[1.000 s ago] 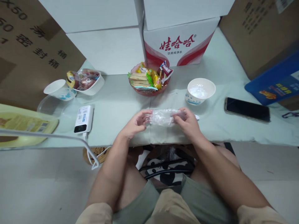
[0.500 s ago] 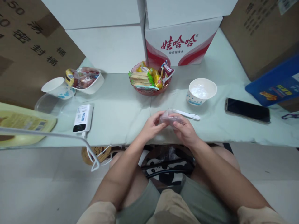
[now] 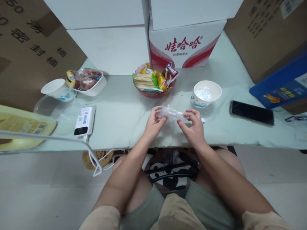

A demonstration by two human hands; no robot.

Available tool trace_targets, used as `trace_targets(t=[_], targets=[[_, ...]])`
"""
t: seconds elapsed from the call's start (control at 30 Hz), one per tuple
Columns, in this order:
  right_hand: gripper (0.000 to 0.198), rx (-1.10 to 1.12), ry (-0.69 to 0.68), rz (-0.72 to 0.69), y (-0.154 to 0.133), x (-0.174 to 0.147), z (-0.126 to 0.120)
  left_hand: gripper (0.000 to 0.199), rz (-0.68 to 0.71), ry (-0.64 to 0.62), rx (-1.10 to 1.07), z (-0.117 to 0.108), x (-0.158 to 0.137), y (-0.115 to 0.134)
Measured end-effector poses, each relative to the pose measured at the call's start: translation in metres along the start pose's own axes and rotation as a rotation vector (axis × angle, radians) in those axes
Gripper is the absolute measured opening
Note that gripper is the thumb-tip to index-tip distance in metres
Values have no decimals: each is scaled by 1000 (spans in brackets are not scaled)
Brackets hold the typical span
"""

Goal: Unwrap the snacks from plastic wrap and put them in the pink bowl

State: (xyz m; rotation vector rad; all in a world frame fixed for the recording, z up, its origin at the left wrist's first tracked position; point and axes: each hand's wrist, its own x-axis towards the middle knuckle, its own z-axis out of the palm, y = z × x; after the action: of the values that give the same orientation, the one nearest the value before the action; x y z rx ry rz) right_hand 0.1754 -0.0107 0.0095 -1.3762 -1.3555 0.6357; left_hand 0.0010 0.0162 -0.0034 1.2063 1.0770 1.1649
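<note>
A crumpled piece of clear plastic film [image 3: 171, 114] is stretched between my two hands above the front of the table. My left hand [image 3: 154, 124] pinches its left end between thumb and fingers. At the other end, my right hand [image 3: 193, 126] has its thumb and fingertips on the film, fingers curled. Behind the film and my right fingers lies a slim white utensil [image 3: 203, 120], mostly covered; its kind cannot be told. Just beyond my right hand stands a paper cup [image 3: 196, 103] with clear plastic inside.
A red bowl [image 3: 153, 95] of packaged snacks sits at the back middle. On the left are a power bank [image 3: 85, 121] with a cable, a white tub [image 3: 96, 88] of wrapped food, another paper cup [image 3: 56, 91] and a yellow jug [image 3: 26, 124]. A phone [image 3: 251, 112] lies right; boxes [image 3: 187, 48] stand behind.
My hands have moved apart and slightly forward. The plastic film, bunched between them before, is now drawn out sideways and covers more of the white utensil.
</note>
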Motion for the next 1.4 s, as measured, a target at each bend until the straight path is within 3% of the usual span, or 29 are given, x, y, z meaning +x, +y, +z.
trace_targets(t=[0.13, 0.27, 0.33, 0.47, 0.6, 0.7, 0.77, 0.87, 0.93, 1.0, 1.1, 1.23, 1.4], targets=[[17, 159, -132, 4, -4, -3, 1, 86, 65, -69, 112, -4, -2, -1], [26, 602, -381, 272, -10, -10, 10, 83, 14, -256, 19, -4, -8, 3], [29, 833, -442, 418, -14, -12, 15, 73, -30, -297, -79, -2, -9, 7], [26, 1056, -425, 599, -20, -12, 19, 48, -85, -182, -248, 4, -8, 11], [30, 1109, -401, 615, -22, -13, 19, 41, -170, -21, -384, 11, -3, 10], [30, 1064, -368, 599, -19, -11, 15, 33, -160, 149, -508, 10, 3, 11], [24, 936, -231, 560, -12, -6, 11, 31, -162, 228, -597, 5, 6, 14], [28, 705, -48, 484, -1, 0, 7, 34, -247, 203, -673, -1, 6, 21], [48, 622, -115, 435, 4, 0, 7, 42, -279, 130, -642, 1, 4, 21], [68, 583, -266, 377, 3, -5, 11, 53, -240, 75, -531, 6, 1, 17], [77, 512, -371, 310, -2, -14, 19, 63, -112, 60, -280, 13, -1, 7], [70, 427, -287, 311, -3, -12, 21, 68, -16, 5, -45, 14, -1, -1], [26, 242, -215, 238, -1, 3, 0, 78, -31, -190, -55, 7, -2, 3]])
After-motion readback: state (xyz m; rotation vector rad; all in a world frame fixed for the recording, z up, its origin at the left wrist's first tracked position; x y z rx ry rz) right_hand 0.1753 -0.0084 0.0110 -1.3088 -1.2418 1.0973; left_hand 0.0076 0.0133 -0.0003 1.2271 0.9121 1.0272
